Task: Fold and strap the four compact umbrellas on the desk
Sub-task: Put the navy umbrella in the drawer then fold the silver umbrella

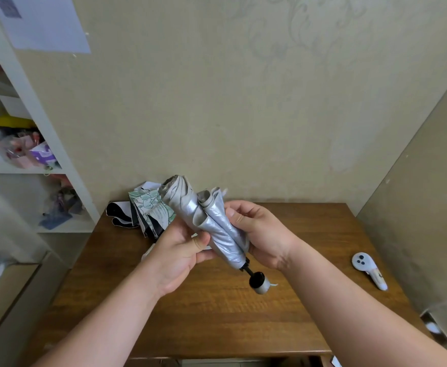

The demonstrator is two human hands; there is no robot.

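Note:
A silver compact umbrella (211,223) is held in the air above the wooden desk (217,313), its folded canopy pointing up and to the left. Its black and grey handle (259,282) hangs below, toward me. My left hand (180,258) grips the canopy from the left, thumb pressed on the fabric. From the right, my right hand (259,231) holds the same canopy with fingers wrapped behind it. Another umbrella with a green, white and black print (148,213) lies loose at the desk's back left, partly hidden by the silver one.
A white controller (368,270) lies on the desk at the right. White shelves (26,154) with assorted items stand to the left. A beige wall runs behind the desk, and a panel closes its right side.

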